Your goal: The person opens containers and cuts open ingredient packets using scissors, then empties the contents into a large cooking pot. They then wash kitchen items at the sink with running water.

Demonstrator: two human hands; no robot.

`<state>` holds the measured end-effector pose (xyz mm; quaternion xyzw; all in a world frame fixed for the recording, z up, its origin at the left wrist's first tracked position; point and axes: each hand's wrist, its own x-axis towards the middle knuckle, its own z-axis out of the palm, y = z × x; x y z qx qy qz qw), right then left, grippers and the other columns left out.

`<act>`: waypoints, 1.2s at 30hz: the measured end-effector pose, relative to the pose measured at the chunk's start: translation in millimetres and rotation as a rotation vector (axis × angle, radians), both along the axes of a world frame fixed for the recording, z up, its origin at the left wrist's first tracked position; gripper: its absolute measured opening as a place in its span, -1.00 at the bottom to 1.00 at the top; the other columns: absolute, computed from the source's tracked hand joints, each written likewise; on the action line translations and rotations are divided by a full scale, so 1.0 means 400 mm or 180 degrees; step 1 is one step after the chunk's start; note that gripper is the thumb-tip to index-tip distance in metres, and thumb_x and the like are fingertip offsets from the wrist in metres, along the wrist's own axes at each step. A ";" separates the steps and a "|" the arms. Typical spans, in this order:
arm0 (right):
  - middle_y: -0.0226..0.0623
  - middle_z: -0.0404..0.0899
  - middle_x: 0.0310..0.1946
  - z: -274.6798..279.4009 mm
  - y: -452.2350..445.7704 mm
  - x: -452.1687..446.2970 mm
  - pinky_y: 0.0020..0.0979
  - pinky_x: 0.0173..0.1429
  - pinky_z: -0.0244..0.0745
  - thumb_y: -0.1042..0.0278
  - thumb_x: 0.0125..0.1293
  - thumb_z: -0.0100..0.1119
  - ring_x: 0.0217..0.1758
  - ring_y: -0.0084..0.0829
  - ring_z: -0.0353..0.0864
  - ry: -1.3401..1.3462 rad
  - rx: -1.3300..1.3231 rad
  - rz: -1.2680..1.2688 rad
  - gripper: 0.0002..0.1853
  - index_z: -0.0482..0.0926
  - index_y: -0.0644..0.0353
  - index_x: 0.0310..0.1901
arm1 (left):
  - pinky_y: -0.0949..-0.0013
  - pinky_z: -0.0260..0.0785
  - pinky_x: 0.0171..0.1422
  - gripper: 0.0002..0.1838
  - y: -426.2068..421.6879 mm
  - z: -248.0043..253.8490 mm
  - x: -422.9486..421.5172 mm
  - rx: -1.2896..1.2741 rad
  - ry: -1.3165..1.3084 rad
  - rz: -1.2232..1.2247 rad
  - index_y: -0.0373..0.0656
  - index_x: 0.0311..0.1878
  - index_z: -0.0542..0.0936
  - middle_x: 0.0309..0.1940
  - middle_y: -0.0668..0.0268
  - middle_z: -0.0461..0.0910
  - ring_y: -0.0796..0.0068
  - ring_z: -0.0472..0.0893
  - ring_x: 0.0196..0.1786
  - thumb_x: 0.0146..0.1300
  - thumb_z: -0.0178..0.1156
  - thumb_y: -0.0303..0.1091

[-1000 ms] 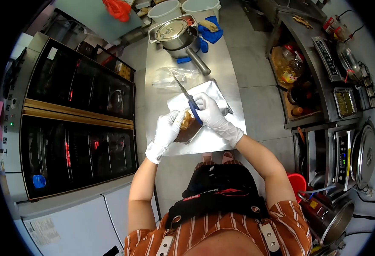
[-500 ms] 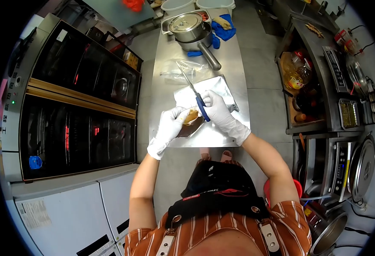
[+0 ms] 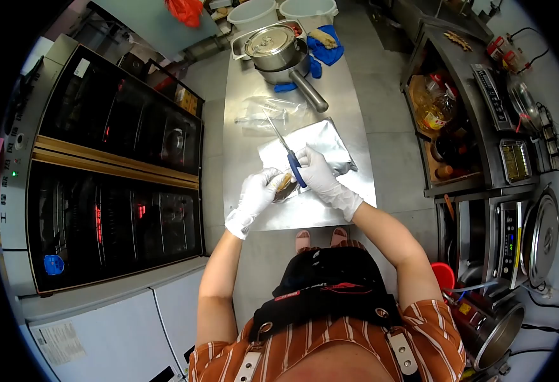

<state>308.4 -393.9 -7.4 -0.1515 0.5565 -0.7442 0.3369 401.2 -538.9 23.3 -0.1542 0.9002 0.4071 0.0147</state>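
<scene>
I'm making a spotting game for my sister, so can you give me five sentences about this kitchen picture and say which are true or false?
1. The right hand holds scissors. True.
2. The left hand is bare. False: it wears a white glove.
3. The silver packet lies on the table. True.
4. The clear plastic bag is on the floor. False: it lies on the table.
5. The apron is mostly black. True.
</scene>
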 end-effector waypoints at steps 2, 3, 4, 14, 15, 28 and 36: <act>-0.33 0.52 -0.40 -0.007 -0.018 0.009 -0.67 -0.38 0.44 0.56 0.06 0.22 -0.42 -0.65 0.53 -0.0071 -0.0060 -0.0019 -0.75 0.40 0.27 -0.22 | 0.34 0.38 -0.25 -0.84 0.007 -0.010 -0.005 -0.0421 0.0565 -0.0104 -0.21 -0.33 0.61 -0.45 0.15 0.58 0.28 0.58 -0.40 0.17 0.18 -0.31; -0.34 0.53 -0.43 -0.014 -0.028 0.005 -0.64 -0.39 0.42 0.53 0.05 0.24 -0.42 -0.64 0.52 -0.0146 -0.0079 -0.0085 -0.75 0.40 0.26 -0.25 | 0.34 0.38 -0.25 -0.84 0.012 -0.011 -0.005 -0.0416 0.0549 -0.0093 -0.21 -0.33 0.61 -0.45 0.15 0.58 0.28 0.58 -0.40 0.17 0.18 -0.31; -0.35 0.54 -0.45 -0.020 -0.035 0.001 -0.61 -0.39 0.41 0.50 0.03 0.26 -0.43 -0.64 0.50 -0.0212 -0.0103 -0.0158 -0.75 0.40 0.25 -0.29 | 0.31 0.38 -0.24 -0.85 0.018 -0.009 -0.007 -0.0555 0.0580 0.0001 -0.20 -0.35 0.61 -0.45 0.16 0.58 0.22 0.57 -0.37 0.16 0.18 -0.31; -0.33 0.53 -0.45 -0.028 -0.059 -0.006 -0.59 -0.39 0.41 0.45 0.02 0.29 -0.44 -0.63 0.49 -0.0086 0.0165 -0.0217 -0.74 0.41 0.26 -0.29 | 0.20 0.36 -0.29 -0.83 -0.023 -0.013 0.037 -0.1368 0.0737 -0.0266 -0.20 -0.46 0.54 -0.53 0.17 0.52 0.13 0.53 -0.40 0.11 0.21 -0.31; -0.33 0.53 -0.45 -0.036 -0.063 -0.011 -0.59 -0.39 0.41 0.45 0.02 0.29 -0.44 -0.63 0.49 -0.0090 0.0164 -0.0224 -0.74 0.41 0.26 -0.29 | 0.19 0.35 -0.31 -0.83 -0.033 -0.014 0.052 -0.1347 0.0694 -0.0262 -0.21 -0.47 0.52 -0.54 0.16 0.50 0.12 0.52 -0.42 0.11 0.21 -0.31; -0.42 0.50 -0.47 0.164 0.028 -0.120 -0.65 -0.42 0.37 0.51 0.16 0.17 -0.47 -0.71 0.45 0.0729 0.0248 -0.1088 -0.85 0.40 0.26 -0.28 | 0.21 0.35 -0.37 -0.84 0.021 0.066 -0.066 -0.0367 0.0719 -0.0588 -0.25 -0.39 0.56 -0.52 0.03 0.53 0.05 0.54 -0.44 0.19 0.16 -0.34; -0.43 0.51 -0.48 0.096 0.103 -0.034 -0.61 -0.39 0.38 0.42 0.13 0.27 -0.45 -0.68 0.48 0.0421 0.0357 -0.1259 -0.78 0.41 0.27 -0.29 | 0.07 0.34 -0.38 -0.84 -0.016 -0.083 -0.140 -0.0744 0.0962 -0.0398 -0.22 -0.33 0.54 -0.58 -0.01 0.51 -0.06 0.53 -0.46 0.22 0.11 -0.32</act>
